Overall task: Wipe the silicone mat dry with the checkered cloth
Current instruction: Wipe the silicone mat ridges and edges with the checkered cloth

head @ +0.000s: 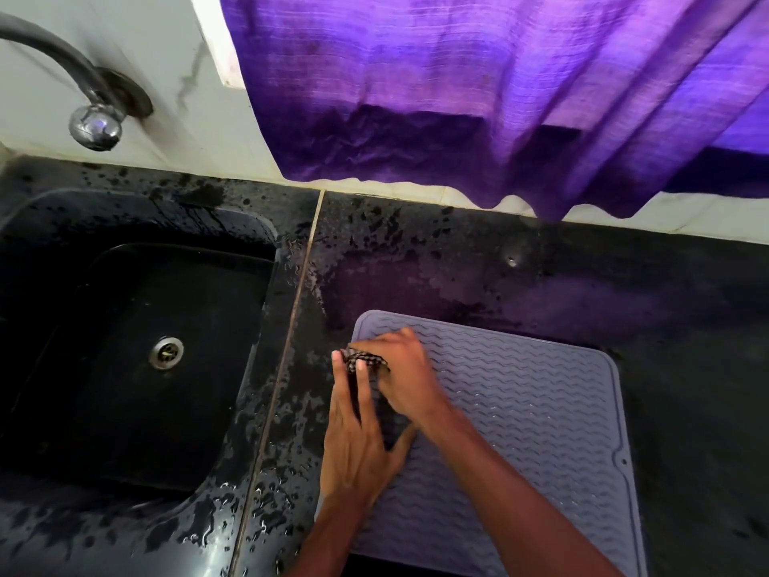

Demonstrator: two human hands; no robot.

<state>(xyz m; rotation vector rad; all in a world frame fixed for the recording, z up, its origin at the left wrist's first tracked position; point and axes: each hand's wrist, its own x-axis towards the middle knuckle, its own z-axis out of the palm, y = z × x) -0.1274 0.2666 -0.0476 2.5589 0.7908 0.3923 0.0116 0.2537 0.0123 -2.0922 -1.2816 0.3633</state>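
Observation:
A grey-lavender silicone mat [532, 410] with a wavy ridged surface lies on the black counter, with water beads on its middle. The black-and-white checkered cloth [367, 360] is bunched on the mat's left part, mostly hidden under both hands. My right hand [405, 374] lies over the bunch with its fingers curled round it. Beside it, my left hand [358, 439] presses down on the cloth and the mat's left edge with straight fingers.
A black sink [137, 347] with a metal drain lies to the left, under a chrome tap [93, 122]. The black counter [541, 276] is wet and spotted around the sink. A purple curtain [499, 97] hangs over the back wall.

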